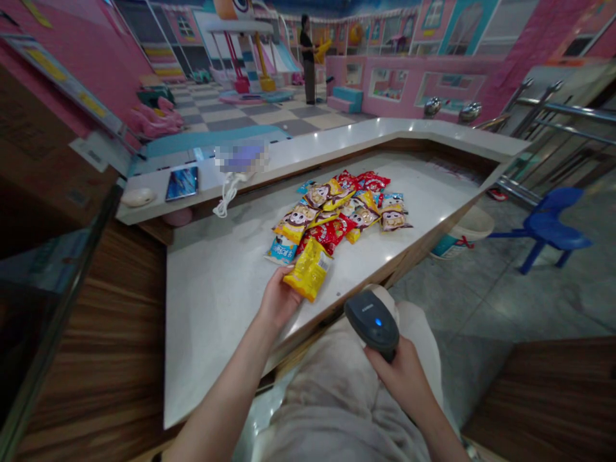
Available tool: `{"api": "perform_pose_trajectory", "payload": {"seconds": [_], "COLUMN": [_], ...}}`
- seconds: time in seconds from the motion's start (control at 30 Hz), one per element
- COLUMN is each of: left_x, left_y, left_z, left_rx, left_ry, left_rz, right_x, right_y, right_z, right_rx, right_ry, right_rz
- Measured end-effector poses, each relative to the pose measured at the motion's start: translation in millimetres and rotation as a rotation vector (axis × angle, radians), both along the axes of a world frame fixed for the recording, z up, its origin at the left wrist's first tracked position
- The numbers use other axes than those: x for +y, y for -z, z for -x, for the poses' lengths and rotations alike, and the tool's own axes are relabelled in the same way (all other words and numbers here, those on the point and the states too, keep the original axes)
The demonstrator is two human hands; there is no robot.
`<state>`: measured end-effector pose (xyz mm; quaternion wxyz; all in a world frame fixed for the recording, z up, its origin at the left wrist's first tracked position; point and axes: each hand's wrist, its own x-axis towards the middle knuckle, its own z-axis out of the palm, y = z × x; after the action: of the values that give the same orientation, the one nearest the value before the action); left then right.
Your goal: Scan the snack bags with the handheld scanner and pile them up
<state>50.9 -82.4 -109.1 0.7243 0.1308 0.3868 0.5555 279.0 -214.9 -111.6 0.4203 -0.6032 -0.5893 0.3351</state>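
The left hand (280, 300) grips a yellow snack packet (307, 271), barcode (324, 264) showing, just in front of a heap of snack packets (337, 221); the right hand (402, 375), this side of the heap, clasps a handheld barcode scanner (370, 321) — scanning seemingly underway, how many remain unclear.

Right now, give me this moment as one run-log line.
left hand: holds yellow packet, barcode showing | right hand: holds scanner, blue light lit | counter: piled snack packets
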Motion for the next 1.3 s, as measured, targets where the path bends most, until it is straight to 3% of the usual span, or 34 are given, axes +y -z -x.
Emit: {"api": "perform_pose_trajectory", "payload": {"seconds": [0.17,0.4,0.73,1.0,1.3], "left_x": [-2,-4,-5,-4,-5], "left_y": [11.4,25.7,18.4,29.4,20.6], "left_z": [10,7,-4,2,-3], "left_rx": [-0.098,-0.044,0.111,0.138,0.091], "left_ry": [0.108,0.045,0.021,0.056,0.039], "left_rz": [-0.073,-0.068,-0.077,-0.087,-0.076], "right_x": [9,16,19,20,19], "right_y": [-5.2,-3.2,-6.7,-10.0,-7.5], "right_z": [8,18,21,22,21], "right_rx": [0.027,0.034,0.020,0.011,0.007], "right_ry": [-0.057,-0.066,-0.113,-0.117,-0.093], "right_rz": [0.018,0.026,0.047,0.040,0.039]}}
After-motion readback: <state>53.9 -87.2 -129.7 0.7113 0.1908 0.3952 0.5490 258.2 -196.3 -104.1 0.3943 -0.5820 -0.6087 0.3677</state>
